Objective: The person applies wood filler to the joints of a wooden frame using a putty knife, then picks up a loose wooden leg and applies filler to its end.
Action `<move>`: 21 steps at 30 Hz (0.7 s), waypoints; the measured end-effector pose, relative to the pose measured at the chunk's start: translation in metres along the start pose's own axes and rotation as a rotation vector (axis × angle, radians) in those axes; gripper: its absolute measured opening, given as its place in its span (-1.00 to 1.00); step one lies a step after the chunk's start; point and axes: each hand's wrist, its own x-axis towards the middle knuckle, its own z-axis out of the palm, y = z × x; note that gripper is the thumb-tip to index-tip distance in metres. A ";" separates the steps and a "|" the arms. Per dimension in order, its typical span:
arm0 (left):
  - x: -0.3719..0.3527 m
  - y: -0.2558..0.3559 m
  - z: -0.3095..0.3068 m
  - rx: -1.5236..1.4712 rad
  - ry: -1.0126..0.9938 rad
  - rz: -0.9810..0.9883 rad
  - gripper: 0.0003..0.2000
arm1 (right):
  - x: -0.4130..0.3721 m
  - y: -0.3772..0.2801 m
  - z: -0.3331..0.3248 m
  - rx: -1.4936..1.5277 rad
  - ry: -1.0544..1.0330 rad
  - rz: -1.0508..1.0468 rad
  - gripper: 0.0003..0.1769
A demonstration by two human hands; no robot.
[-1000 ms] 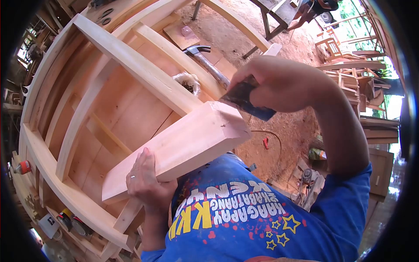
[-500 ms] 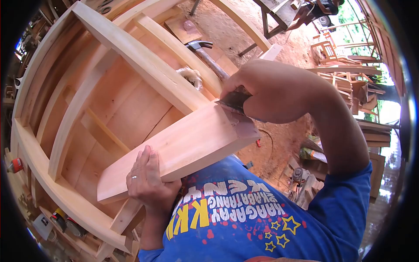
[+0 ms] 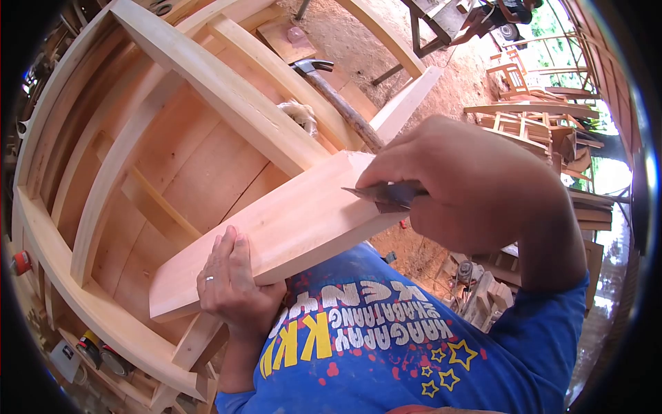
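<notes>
A thick pale wooden block lies slantwise across the wooden frame, close to the blue shirt. My left hand, with a ring on one finger, grips its lower left part, fingers over the top face. My right hand is closed round a dark flat metal blade, whose pointed tip lies over the block's right end. Whether the blade touches the wood I cannot tell. Beyond the block, a claw hammer rests with its handle towards my right hand.
The curved wooden frame fills the left side. A bundled pale item sits beside the hammer. At the lower left are tape measures. Chair frames stand at the right. Part of another person shows at the top right.
My right hand has moved down and towards me with the blade, from the block's far right corner to over its near right side. My left hand keeps its hold.
</notes>
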 end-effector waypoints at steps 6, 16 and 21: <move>0.001 0.000 0.000 0.018 0.010 0.009 -0.56 | -0.033 0.004 0.001 0.032 0.194 -0.127 -0.50; 0.001 0.000 0.003 0.043 0.053 0.075 -0.55 | 0.006 0.122 0.028 0.336 0.163 -0.295 -0.56; 0.006 0.008 0.001 0.027 0.064 0.093 -0.53 | 0.010 0.120 0.041 0.237 0.251 -0.327 -0.53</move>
